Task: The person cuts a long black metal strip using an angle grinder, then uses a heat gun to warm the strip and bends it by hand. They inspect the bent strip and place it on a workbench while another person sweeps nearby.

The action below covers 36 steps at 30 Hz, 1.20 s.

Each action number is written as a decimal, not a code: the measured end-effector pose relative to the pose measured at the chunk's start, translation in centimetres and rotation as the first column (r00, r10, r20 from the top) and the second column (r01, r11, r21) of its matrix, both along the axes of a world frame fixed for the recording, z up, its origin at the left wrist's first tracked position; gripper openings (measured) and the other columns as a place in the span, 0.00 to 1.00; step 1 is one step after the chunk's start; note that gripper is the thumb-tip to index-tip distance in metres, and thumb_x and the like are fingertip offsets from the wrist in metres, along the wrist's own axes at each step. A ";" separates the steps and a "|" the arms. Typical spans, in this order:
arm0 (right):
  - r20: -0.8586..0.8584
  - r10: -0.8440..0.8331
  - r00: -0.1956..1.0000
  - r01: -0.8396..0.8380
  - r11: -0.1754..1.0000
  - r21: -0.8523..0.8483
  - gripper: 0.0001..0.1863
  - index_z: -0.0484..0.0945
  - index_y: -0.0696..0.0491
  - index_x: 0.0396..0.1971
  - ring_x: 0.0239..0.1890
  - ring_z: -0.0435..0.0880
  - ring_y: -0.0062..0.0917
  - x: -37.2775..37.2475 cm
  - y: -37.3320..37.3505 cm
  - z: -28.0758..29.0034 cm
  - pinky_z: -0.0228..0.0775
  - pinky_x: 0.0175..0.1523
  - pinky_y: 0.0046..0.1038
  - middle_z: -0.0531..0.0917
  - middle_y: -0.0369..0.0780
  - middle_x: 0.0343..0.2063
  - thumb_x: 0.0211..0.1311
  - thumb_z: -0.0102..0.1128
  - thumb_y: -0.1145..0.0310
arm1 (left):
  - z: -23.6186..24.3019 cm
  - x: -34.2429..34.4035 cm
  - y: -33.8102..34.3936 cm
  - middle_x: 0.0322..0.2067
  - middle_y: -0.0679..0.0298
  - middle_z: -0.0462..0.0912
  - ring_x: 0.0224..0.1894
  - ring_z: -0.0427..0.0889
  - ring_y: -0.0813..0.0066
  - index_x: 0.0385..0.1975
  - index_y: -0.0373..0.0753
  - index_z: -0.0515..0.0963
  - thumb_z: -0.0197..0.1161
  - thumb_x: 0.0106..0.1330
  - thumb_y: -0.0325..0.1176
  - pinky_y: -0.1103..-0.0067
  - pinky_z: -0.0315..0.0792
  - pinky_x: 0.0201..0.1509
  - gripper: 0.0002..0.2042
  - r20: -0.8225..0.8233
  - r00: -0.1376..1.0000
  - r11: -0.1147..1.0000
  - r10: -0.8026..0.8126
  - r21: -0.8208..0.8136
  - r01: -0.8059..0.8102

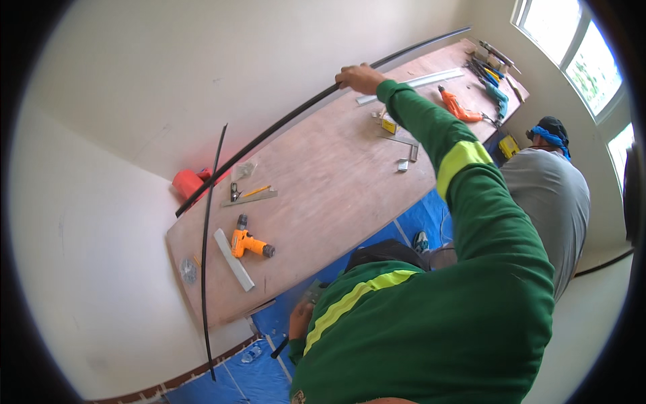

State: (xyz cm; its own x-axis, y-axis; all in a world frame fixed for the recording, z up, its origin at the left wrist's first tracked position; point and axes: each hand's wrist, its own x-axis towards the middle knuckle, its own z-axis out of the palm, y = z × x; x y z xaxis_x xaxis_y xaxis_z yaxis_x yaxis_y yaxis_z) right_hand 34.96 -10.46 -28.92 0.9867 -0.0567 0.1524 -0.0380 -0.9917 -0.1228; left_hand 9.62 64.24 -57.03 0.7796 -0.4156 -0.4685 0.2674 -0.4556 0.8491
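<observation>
Plywood worktop (pixel 336 182) along the wall. Long black strip (pixel 282 122) lies diagonal over its far edge — right hand (pixel 360 77) closed around it mid-length. Orange drill (pixel 247 244) near the left end. Left hand (pixel 301 318) low by the table edge, gripping a small grey piece (pixel 314 291) — grip unclear.

Bright, soft daylight enters from the windows (pixel 585 50) at two o'clock, which glare almost white; the pale walls (pixel 134 60) look evenly lit; shadows are faint; fisheye bending curves straight edges; a black vignette rings the frame.
</observation>
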 end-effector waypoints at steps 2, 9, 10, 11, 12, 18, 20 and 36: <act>-0.046 -0.020 0.999 0.020 1.000 -0.019 0.10 0.86 0.40 0.53 0.64 0.86 0.37 0.1 -1.6 -4.3 0.72 0.65 0.60 0.87 0.37 0.54 0.82 0.57 0.64 | -0.8 -0.8 -0.1 0.58 0.52 0.88 0.60 0.86 0.65 0.69 0.32 0.80 0.66 0.80 0.45 0.68 0.78 0.67 0.26 -0.007 1.000 0.999 -0.008 0.036 0.008; -0.142 0.051 0.988 -0.052 0.999 0.003 0.15 0.86 0.44 0.54 0.55 0.88 0.40 2.0 -7.9 -16.0 0.81 0.57 0.46 0.86 0.42 0.50 0.74 0.57 0.75 | -1.8 -4.7 -0.3 0.59 0.52 0.88 0.60 0.86 0.64 0.68 0.32 0.81 0.67 0.80 0.47 0.69 0.78 0.67 0.27 -0.020 0.999 0.993 0.029 0.119 -0.026; -0.163 0.069 0.984 -0.067 0.998 0.013 0.18 0.87 0.44 0.55 0.54 0.88 0.41 2.7 -8.9 -17.4 0.82 0.58 0.45 0.87 0.42 0.50 0.71 0.60 0.76 | -1.7 -5.0 -0.6 0.59 0.52 0.88 0.60 0.86 0.64 0.68 0.32 0.81 0.67 0.80 0.47 0.69 0.78 0.67 0.27 -0.006 0.999 0.992 0.050 0.114 -0.049; -0.209 0.021 0.978 -0.018 1.000 0.013 0.19 0.87 0.45 0.57 0.55 0.88 0.42 3.2 -9.7 -18.9 0.81 0.60 0.45 0.87 0.42 0.51 0.68 0.63 0.77 | -1.6 -5.6 -1.1 0.59 0.52 0.88 0.60 0.86 0.64 0.68 0.32 0.81 0.67 0.80 0.47 0.69 0.78 0.67 0.27 -0.008 0.996 0.991 0.085 0.107 -0.084; -0.243 0.012 0.970 -0.003 0.999 0.037 0.19 0.87 0.46 0.56 0.55 0.87 0.43 3.7 -10.4 -20.3 0.80 0.61 0.45 0.88 0.42 0.52 0.68 0.64 0.77 | -1.4 -6.2 -1.5 0.59 0.52 0.88 0.60 0.86 0.64 0.68 0.33 0.81 0.67 0.80 0.47 0.69 0.78 0.68 0.27 -0.021 0.992 0.987 0.123 0.106 -0.120; -0.352 0.004 0.936 -0.014 1.000 -0.027 0.14 0.87 0.48 0.54 0.60 0.86 0.50 5.6 -13.8 -26.4 0.77 0.64 0.50 0.89 0.48 0.52 0.78 0.59 0.62 | 0.1 -8.6 -3.6 0.61 0.52 0.88 0.61 0.86 0.64 0.72 0.34 0.78 0.66 0.81 0.47 0.67 0.79 0.67 0.28 -0.290 0.857 0.901 0.425 0.227 -0.370; -0.360 -0.073 0.930 0.029 0.991 -0.128 0.14 0.89 0.47 0.52 0.61 0.87 0.49 5.6 -14.1 -27.9 0.78 0.63 0.54 0.90 0.49 0.53 0.77 0.58 0.59 | -0.2 -9.3 -4.0 0.62 0.51 0.88 0.62 0.86 0.64 0.72 0.33 0.77 0.66 0.81 0.46 0.68 0.79 0.68 0.28 -0.333 0.812 0.876 0.479 0.237 -0.420; -0.154 -0.040 0.987 0.026 0.995 -0.092 0.15 0.83 0.50 0.55 0.63 0.81 0.47 5.3 1.3 -25.7 0.77 0.65 0.53 0.82 0.43 0.61 0.72 0.60 0.74 | -13.0 -23.8 -6.3 0.53 0.51 0.93 0.59 0.91 0.52 0.55 0.44 0.92 0.67 0.73 0.55 0.63 0.80 0.67 0.23 -0.186 0.416 0.444 0.890 0.555 -0.703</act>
